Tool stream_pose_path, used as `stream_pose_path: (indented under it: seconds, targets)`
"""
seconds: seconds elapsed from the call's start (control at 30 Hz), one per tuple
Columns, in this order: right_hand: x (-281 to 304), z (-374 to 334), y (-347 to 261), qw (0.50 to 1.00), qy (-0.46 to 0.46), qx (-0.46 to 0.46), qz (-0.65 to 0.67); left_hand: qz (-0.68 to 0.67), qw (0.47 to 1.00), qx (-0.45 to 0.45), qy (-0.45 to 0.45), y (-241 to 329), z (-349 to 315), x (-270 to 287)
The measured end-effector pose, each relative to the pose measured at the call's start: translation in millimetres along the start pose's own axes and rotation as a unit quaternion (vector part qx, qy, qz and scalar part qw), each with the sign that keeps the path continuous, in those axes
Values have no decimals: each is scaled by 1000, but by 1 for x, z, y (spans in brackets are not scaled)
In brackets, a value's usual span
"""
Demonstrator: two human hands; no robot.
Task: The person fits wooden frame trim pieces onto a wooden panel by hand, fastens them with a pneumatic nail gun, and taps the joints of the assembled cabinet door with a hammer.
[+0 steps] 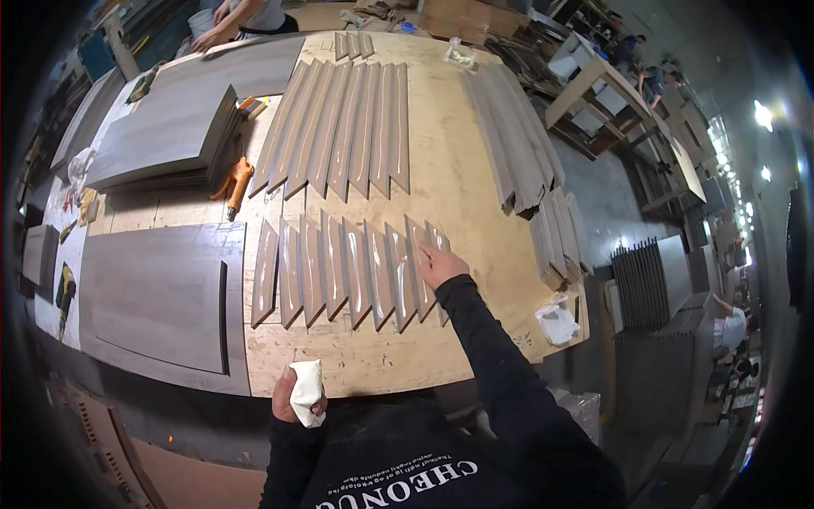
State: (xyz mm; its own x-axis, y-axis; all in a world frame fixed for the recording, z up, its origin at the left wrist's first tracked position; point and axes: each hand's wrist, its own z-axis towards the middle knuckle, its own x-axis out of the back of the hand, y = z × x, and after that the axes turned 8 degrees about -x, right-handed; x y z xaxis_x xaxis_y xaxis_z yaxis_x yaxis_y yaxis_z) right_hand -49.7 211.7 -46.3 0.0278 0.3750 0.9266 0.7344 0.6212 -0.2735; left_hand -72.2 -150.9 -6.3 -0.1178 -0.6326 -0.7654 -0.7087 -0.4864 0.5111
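My right hand (443, 267) reaches over the near row of mitred wooden strips (356, 267), at its right end. Its index finger is stretched out onto a strip, the other fingers are partly curled, and nothing shows in it. Wavy white lines of glue run along the strips' upper faces. Low at the table's front edge, my left hand (284, 394) is closed around a white squarish object (307, 392); whether it is a soft bottle or a folded pack I cannot make out. Beyond lies a row of longer glued strips (339, 127), side by side.
Stacked grey panels (161, 144), an orange glue gun (234, 187) and a framed panel (157, 297) lie left on the wooden table (449, 170). Long grey mouldings (513, 136) line the right side, near a crumpled white cloth (557, 322). Another person's hand (208, 38) is at the far left.
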Motion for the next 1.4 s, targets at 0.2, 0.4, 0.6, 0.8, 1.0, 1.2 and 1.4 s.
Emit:
stream_pose_path:
  seconds: [0.2, 0.4, 0.6, 0.8, 1.0, 1.2, 1.4]
  targets:
    - [2, -11, -7, 999, 47, -9, 14, 21, 1000, 12, 11, 17, -3, 5]
    - [-8, -8, 1, 994, 95, 30, 39, 4, 999, 31, -13, 25, 4, 19]
    - [11, -33, 15, 976, 152, -26, 152, -48, 996, 52, -49, 15, 22, -3]
    - [-26, -123, 34, 898, 160, -87, 400, 147, 983, 77, -83, -24, 76, -46]
    - [-31, -187, 130, 806, 339, -247, 418, 328, 893, 126, -281, -147, 141, -93]
    - [-14, -181, 246, 757, 474, -317, 321, 423, 800, -6, -425, -269, 132, -181]
    - [-16, -166, 283, 750, 377, -361, 406, 480, 727, -132, -473, -347, 134, -206]
